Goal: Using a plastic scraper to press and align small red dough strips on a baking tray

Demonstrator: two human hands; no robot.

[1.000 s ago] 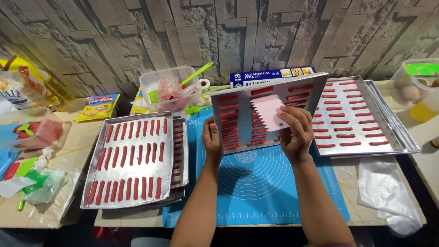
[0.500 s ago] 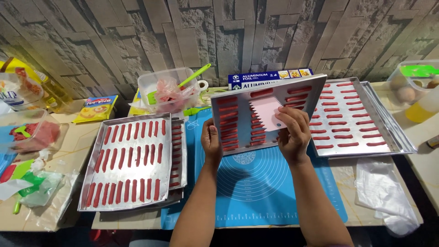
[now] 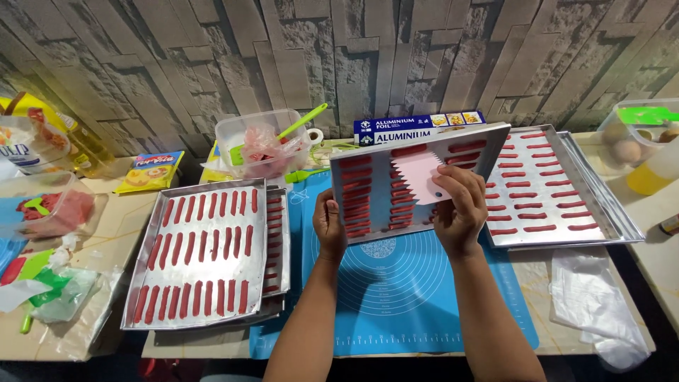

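My left hand (image 3: 329, 228) grips the lower left edge of a metal baking tray (image 3: 368, 216) that is tilted up towards me above a blue silicone mat (image 3: 396, 297). Rows of red dough strips (image 3: 356, 187) stick to the tray. With my right hand (image 3: 458, 212) I hold a pink toothed scraper (image 3: 419, 175) against the tray's face, among the strips.
A tray of red strips (image 3: 201, 262) lies at the left on top of another tray, and a third tray (image 3: 544, 191) at the right. Behind stand a plastic tub with a green spatula (image 3: 265, 145), a foil box (image 3: 417, 127), containers and bags at both table ends.
The tilted tray and both hands have stayed nearly in place; the pink scraper has shifted slightly on the tray's face.
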